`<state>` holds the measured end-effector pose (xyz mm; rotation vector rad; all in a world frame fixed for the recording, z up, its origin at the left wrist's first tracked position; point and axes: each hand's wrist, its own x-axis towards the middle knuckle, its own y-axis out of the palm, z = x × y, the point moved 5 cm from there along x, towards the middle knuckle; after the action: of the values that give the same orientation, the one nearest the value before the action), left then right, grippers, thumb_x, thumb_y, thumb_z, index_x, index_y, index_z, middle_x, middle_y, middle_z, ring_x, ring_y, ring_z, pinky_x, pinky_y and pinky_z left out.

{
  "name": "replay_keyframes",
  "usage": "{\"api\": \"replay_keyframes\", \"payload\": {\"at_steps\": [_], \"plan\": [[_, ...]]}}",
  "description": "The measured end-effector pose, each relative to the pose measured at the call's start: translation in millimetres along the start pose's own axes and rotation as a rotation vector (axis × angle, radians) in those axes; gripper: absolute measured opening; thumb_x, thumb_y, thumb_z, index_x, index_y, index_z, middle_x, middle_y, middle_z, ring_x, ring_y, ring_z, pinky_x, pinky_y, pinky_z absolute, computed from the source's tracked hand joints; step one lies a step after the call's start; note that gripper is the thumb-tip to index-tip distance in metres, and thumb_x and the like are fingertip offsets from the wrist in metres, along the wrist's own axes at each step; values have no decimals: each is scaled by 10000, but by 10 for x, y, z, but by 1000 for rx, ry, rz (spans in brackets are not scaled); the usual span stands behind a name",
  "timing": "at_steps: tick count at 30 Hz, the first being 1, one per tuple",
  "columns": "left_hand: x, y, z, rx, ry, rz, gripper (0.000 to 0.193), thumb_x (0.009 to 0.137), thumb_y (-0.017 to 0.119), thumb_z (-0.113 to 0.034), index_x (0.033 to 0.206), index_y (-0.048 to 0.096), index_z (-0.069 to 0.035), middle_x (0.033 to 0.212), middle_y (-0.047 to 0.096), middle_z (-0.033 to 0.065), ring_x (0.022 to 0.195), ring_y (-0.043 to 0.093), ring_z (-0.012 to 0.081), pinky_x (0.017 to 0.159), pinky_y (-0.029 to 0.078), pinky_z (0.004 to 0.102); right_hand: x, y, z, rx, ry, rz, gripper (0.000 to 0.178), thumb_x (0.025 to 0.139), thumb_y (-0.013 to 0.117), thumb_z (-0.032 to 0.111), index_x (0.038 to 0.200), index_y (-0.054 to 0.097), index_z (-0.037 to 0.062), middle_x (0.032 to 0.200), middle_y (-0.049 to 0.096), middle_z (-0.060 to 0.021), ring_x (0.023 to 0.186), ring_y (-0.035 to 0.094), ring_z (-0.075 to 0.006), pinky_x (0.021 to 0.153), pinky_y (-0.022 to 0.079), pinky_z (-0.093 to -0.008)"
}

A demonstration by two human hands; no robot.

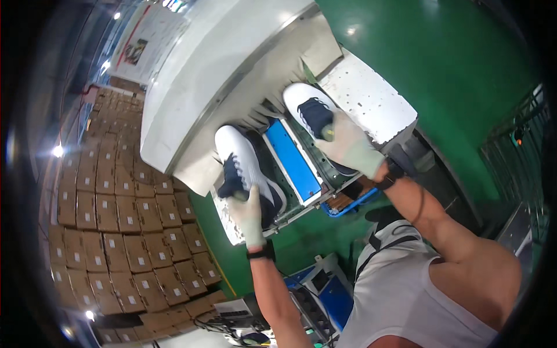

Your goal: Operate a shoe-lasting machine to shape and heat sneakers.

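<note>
Two white and navy sneakers lie on the belt at a machine's mouth, toes toward the curtain. My left hand (246,216), in a pale glove, grips the left sneaker (243,153) by its navy collar and tongue, fingers partly hidden. The right sneaker (300,97) is held at its collar by my right hand (346,142), also gloved, which covers much of the heel. Between the shoes runs a blue strip (295,159) with a white border. Dark belt mesh shows beside and under both shoes.
A white machine hood (214,64) with a fabric curtain (246,113) stands over the belt. Chipped white ledges (368,95) flank it. Stacked cardboard boxes (125,232) fill the left side. A blue-framed cart (333,296) is below, and a wire rack (513,145) stands at right.
</note>
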<state>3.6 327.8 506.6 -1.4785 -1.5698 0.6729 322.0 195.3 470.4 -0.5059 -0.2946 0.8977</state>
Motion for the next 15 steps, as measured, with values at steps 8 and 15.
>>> {"api": "replay_keyframes", "payload": {"at_steps": [8, 15], "plan": [[804, 1157, 413, 14, 187, 76, 857, 832, 824, -395, 1421, 459, 109, 1313, 619, 331, 1222, 611, 456, 1058, 473, 452, 507, 755, -308, -298, -3, -40, 823, 882, 686, 358, 1464, 352, -119, 1460, 450, -279, 1407, 433, -397, 1132, 410, -543], [917, 1262, 377, -199, 361, -226, 760, 883, 765, -287, 1443, 438, 110, 1433, 508, 359, 1349, 498, 465, 1147, 400, 453, 1228, 1009, -72, 35, -299, -127, 720, 913, 684, 399, 1319, 514, -171, 1358, 534, -386, 1323, 496, -484, 1161, 383, -461]]}}
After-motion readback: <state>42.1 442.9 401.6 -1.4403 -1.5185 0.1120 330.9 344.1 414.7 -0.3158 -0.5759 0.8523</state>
